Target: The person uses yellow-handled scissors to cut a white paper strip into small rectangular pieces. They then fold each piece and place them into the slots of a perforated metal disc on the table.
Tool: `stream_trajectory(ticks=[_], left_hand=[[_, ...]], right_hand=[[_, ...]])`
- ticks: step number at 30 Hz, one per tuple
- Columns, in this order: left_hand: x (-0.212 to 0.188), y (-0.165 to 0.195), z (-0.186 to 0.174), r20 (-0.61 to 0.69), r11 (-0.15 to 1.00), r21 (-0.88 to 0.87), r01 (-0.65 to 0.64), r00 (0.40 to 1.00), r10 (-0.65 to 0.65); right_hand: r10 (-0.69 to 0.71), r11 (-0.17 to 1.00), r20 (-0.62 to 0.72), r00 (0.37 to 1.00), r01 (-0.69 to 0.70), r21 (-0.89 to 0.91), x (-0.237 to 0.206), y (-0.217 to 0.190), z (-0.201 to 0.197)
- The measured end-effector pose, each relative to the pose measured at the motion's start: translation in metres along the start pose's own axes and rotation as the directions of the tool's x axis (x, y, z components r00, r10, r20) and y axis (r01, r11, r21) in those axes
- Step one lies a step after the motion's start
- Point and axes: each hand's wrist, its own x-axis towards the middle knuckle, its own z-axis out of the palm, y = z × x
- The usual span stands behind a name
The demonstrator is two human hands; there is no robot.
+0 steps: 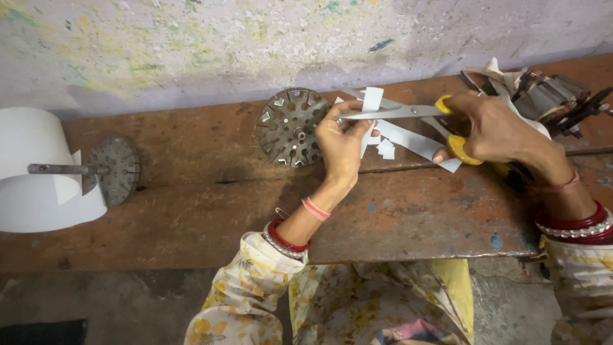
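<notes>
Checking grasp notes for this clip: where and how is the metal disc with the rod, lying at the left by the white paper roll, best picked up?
Probably by the rod, with the hand coming down from above. It juts out sideways from the disc toward the paper roll, thin enough to close fingers around, while the disc is wide and its rim notched.

A single view is given, taken from a camera worn on the head and aimed steeply down and forward over a rusty metal workbench (191,211). The bench is seen close, at arm's reach, with its far edge met by a paint-spattered wall (191,45) along the top of the frame. The left hand (341,137) and right hand (495,128) are caught right of centre, and the lap is seen at the bottom edge
</notes>
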Motion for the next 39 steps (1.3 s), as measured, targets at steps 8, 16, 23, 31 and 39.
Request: stream_trajectory(ticks=[8, 16, 23, 31, 39], left_hand=[[-0.003, 0.000, 0.001, 0.032, 0.998, 0.060, -0.030, 0.999, 0.028], [-0.004, -0.003, -0.002, 0.035, 0.997, 0.078, -0.008, 0.999, 0.005], [-0.006, -0.009, -0.003, 0.066, 0.995, 0.075, 0.071, 0.995, -0.076], [-0.007, -0.014, -0.002, 0.076, 0.995, 0.003, 0.104, 0.992, -0.104], [-0.007, -0.017, -0.004, 0.082, 0.995, 0.017, 0.101, 0.991, -0.102]], right_hand=[[-0.021, 1.000, -0.014, 1.000, 0.021, -0.020, -0.002, -0.014, -0.005], [-0.019, 1.000, 0.001, 1.000, 0.019, -0.021, -0.002, -0.012, -0.004], [-0.110, 0.994, -0.024, 0.994, 0.110, 0.000, 0.000, -0.002, 0.001], [-0.032, 0.999, 0.042, 0.999, 0.033, -0.018, -0.003, -0.015, -0.005], [-0.026, 0.999, 0.061, 0.998, 0.028, -0.031, -0.001, -0.013, -0.004]])
